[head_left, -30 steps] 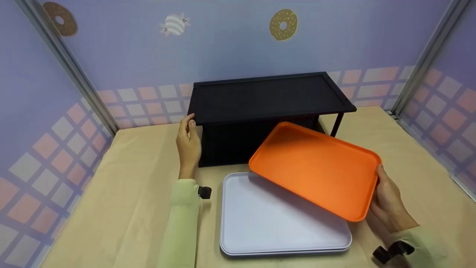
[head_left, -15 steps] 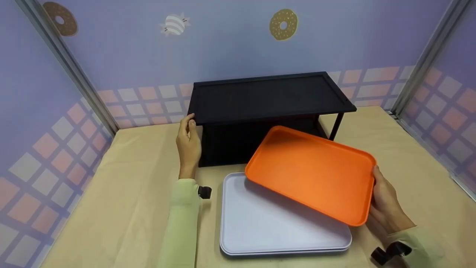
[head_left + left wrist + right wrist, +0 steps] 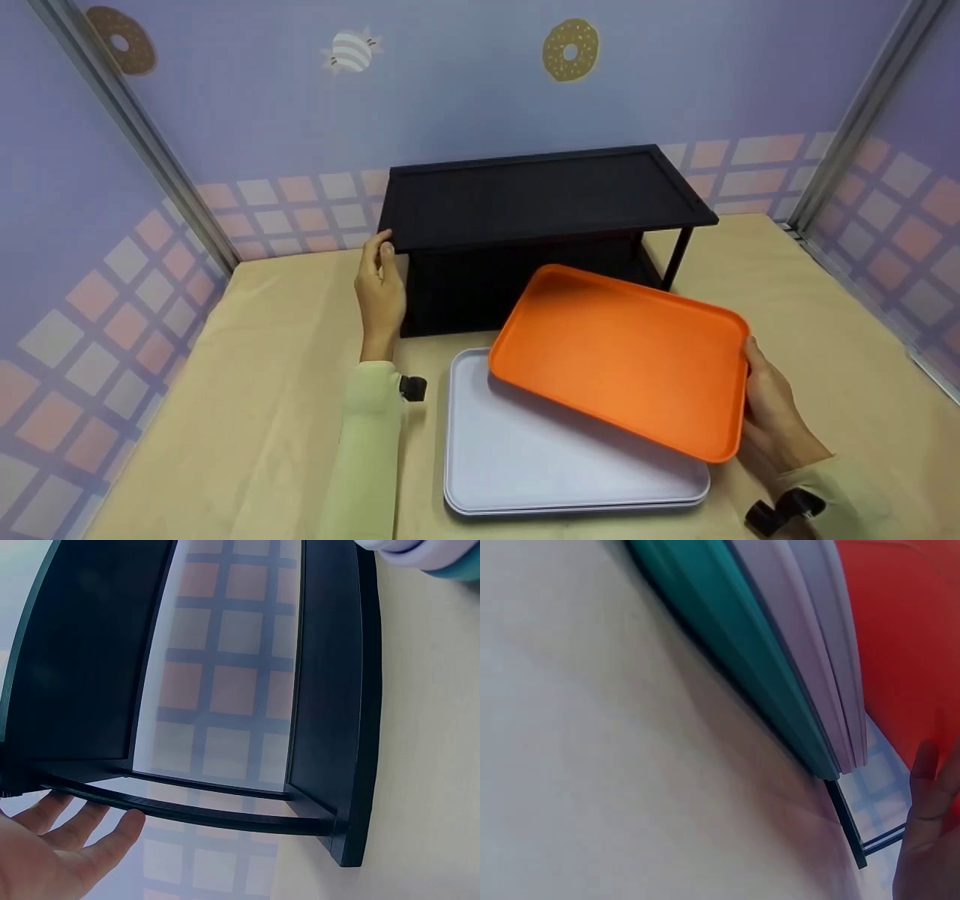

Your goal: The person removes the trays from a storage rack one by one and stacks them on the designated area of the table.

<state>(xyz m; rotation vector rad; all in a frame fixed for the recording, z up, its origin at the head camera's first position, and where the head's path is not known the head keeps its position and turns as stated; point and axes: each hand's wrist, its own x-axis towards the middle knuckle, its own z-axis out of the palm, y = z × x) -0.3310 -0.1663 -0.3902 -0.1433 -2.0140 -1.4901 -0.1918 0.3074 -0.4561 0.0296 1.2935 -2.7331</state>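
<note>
An orange tray (image 3: 622, 360) hangs tilted over the right part of a stack of trays, its far edge in front of the shelf opening. My right hand (image 3: 776, 409) grips it by the right rim, with the thumb showing at the edge and the other fingers mostly hidden beneath. My left hand (image 3: 381, 300) holds the front left corner of a black two-tier shelf (image 3: 540, 196); in the left wrist view its fingertips touch the side post (image 3: 217, 816). White trays (image 3: 525, 450) top the stack, and the right wrist view shows a teal tray (image 3: 727, 652) under them.
Behind the shelf rises a patterned wall (image 3: 465, 90), with side walls left and right. A beige cloth (image 3: 247, 405) covers the table. The shelf's lower board lies close behind the tray stack.
The orange tray and my right hand have moved a little left and toward me, away from the shelf opening. My left hand and the shelf have stayed put.
</note>
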